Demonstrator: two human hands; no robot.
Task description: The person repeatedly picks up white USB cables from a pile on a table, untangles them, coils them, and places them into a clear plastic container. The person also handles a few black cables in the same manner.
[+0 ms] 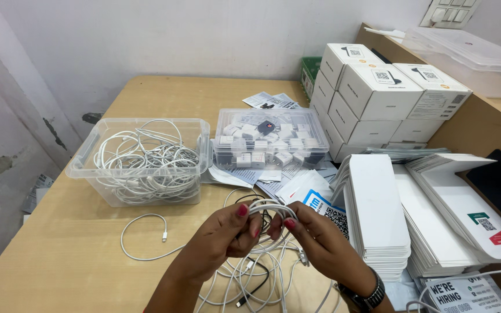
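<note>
Above wooden table [76, 249], left hand [227, 235] and right hand [314, 237] pinch coiled white cable [271, 207].

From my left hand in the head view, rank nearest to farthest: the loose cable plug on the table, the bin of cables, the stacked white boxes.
From the left hand:
1. Loose cable plug, just left on the table.
2. Bin of cables, behind, to the left.
3. Stacked white boxes, far back right.

left hand [221, 235] + right hand [314, 237] pinch white cable coil [268, 208] | cable bin [82, 168] behind
</note>
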